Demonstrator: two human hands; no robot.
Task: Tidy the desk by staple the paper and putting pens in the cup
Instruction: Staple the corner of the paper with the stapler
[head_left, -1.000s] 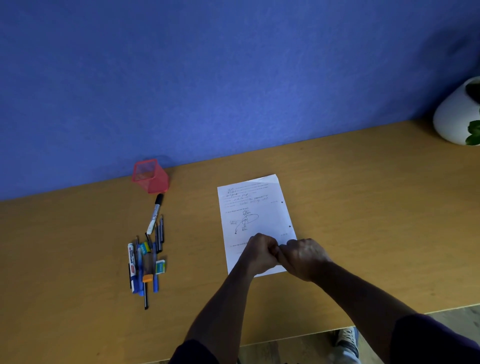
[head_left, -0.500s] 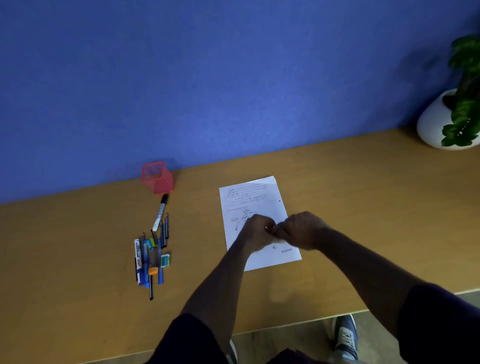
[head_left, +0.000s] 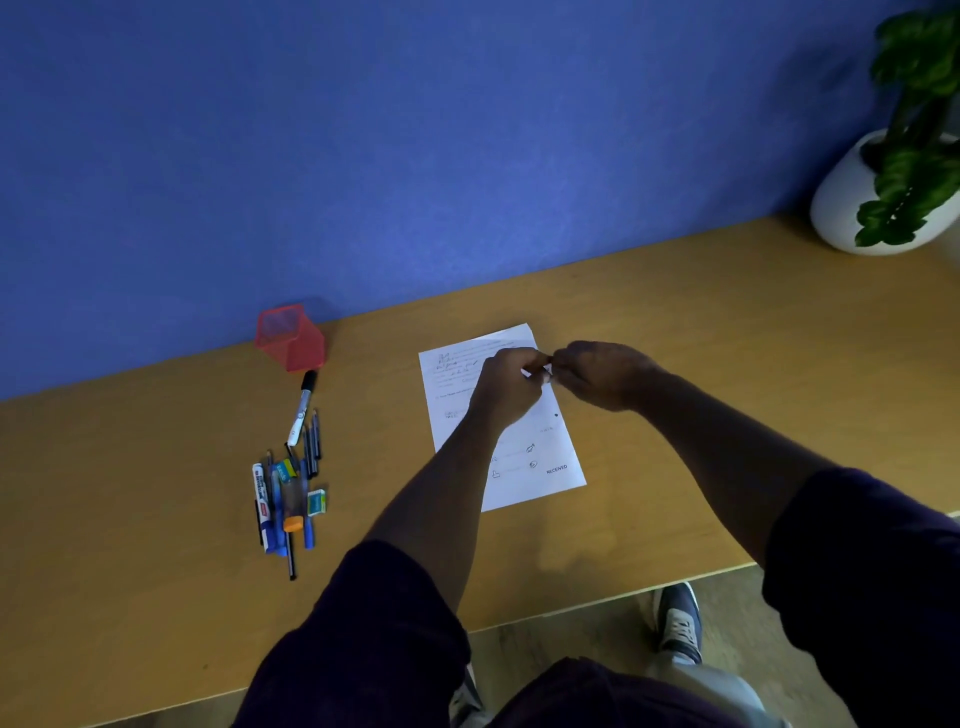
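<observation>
A white printed sheet of paper (head_left: 540, 467) lies flat in the middle of the wooden desk (head_left: 727, 364). My left hand (head_left: 506, 387) and my right hand (head_left: 602, 374) meet over the sheet's upper right part, fingers curled. Their fingertips pinch a small pale object (head_left: 537, 370), too small to identify. To the left lies a heap of pens (head_left: 285, 499) with a black-capped white marker (head_left: 301, 408) above it. The red mesh cup (head_left: 291, 338) stands by the wall, tilted, with nothing showing inside.
A white pot with a green plant (head_left: 852, 208) sits at the desk's far right corner. A blue wall runs behind the desk. Small green erasers (head_left: 317, 502) lie among the pens. The desk's front edge (head_left: 597, 605) and my shoe (head_left: 678, 623) show below.
Both hands, still joined at the fingertips, have moved from the sheet's bottom edge up to its upper right part. The view has shifted, bringing the plant into sight.
</observation>
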